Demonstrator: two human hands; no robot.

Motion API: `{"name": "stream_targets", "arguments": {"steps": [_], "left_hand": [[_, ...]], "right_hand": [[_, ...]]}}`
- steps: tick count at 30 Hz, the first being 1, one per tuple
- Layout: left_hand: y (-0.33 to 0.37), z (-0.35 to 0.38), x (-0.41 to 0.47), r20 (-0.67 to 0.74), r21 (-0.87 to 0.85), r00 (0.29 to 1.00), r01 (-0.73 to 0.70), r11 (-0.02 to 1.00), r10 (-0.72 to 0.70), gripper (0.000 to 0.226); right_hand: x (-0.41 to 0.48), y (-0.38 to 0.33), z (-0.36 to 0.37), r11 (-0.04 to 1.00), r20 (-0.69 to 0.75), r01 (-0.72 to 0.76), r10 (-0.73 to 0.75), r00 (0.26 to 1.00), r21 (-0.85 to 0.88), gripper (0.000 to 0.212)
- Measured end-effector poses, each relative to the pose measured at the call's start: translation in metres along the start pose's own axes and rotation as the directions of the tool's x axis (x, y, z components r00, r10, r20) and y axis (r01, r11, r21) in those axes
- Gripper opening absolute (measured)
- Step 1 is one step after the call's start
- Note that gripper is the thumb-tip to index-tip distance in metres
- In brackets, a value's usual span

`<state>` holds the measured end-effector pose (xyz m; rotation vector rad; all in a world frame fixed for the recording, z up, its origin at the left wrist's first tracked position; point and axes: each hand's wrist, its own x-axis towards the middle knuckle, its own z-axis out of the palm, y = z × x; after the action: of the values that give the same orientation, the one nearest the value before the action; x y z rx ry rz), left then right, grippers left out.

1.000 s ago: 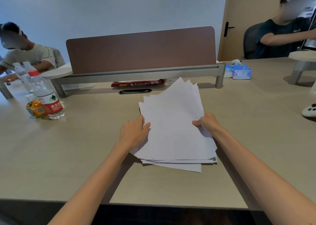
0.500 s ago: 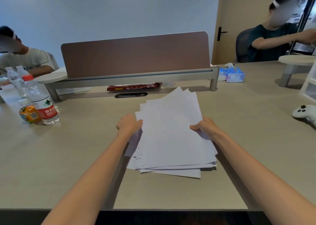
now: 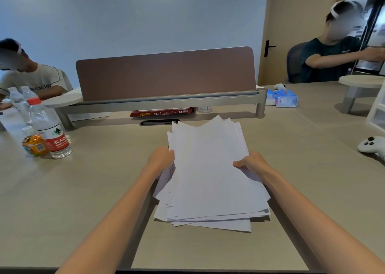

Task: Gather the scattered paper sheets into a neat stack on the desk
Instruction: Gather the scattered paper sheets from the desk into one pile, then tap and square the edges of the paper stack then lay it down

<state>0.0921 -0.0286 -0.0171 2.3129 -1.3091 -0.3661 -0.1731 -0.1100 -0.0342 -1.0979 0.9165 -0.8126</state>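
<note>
A loose pile of white paper sheets (image 3: 208, 173) lies on the beige desk (image 3: 83, 200) in front of me, its far corners fanned out and its near edges uneven. My left hand (image 3: 160, 159) grips the pile's left edge, fingers curled under the sheets. My right hand (image 3: 250, 162) grips the right edge, thumb on top. The sides of the pile look raised off the desk between my hands, while the near end rests on the desk.
A brown divider panel (image 3: 166, 73) on a metal rail stands behind the pile. Water bottles (image 3: 50, 132) and a small orange bottle (image 3: 33, 142) stand at the left. A white game controller (image 3: 373, 146) and a tissue pack (image 3: 284, 98) sit at the right. Two people sit at the desk's far corners.
My left hand has slid from on top of the sheets to gripping their left edge. The pile has been squeezed narrower and its sides lifted.
</note>
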Motion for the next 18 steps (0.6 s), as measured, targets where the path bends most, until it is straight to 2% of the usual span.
{"name": "stream_targets", "arguments": {"steps": [2, 4, 6, 7, 8, 10, 12, 15, 18], "left_hand": [[0.003, -0.002, -0.003, -0.048, -0.156, 0.999, 0.001, 0.988, -0.008, 0.026], [0.004, -0.007, -0.001, 0.007, -0.347, 0.996, 0.091, 0.933, -0.094, 0.018], [0.004, -0.014, -0.004, 0.302, -0.437, 0.949, 0.225, 0.871, -0.094, 0.022], [0.003, -0.017, -0.002, 0.415, -0.476, 0.908, 0.275, 0.835, -0.062, 0.038], [0.002, -0.02, 0.0, 0.472, -0.51, 0.88, 0.314, 0.801, -0.044, 0.051], [0.001, -0.021, 0.004, 0.534, -0.542, 0.845, 0.369, 0.755, -0.03, 0.062], [0.004, -0.021, 0.002, 0.587, -0.551, 0.809, 0.426, 0.718, -0.03, 0.065], [0.007, -0.011, 0.009, 0.595, -0.507, 0.803, 0.386, 0.771, -0.01, 0.069], [0.012, -0.007, 0.011, 0.575, -0.375, 0.818, 0.279, 0.884, -0.014, 0.048]], "right_hand": [[0.001, 0.001, -0.002, 0.999, -0.038, -0.018, 0.016, 0.999, -0.043, 0.02], [0.002, 0.001, -0.005, 0.994, -0.145, -0.037, 0.023, 0.989, -0.098, 0.027], [0.001, -0.001, -0.008, 0.981, -0.273, -0.049, -0.004, 0.962, -0.189, 0.029], [0.0, -0.002, -0.01, 0.956, -0.315, -0.049, -0.046, 0.948, -0.288, 0.025], [0.0, -0.003, -0.013, 0.902, -0.334, -0.063, -0.092, 0.938, -0.427, 0.022], [-0.001, -0.009, -0.015, 0.726, -0.341, -0.11, -0.179, 0.923, -0.679, 0.018], [0.0, -0.013, -0.015, 0.623, -0.328, -0.126, -0.22, 0.919, -0.772, 0.02], [-0.002, -0.019, -0.013, 0.636, -0.296, -0.094, -0.219, 0.93, -0.766, 0.022], [0.003, -0.015, -0.013, 0.718, -0.279, -0.08, -0.164, 0.946, -0.692, 0.024]]}}
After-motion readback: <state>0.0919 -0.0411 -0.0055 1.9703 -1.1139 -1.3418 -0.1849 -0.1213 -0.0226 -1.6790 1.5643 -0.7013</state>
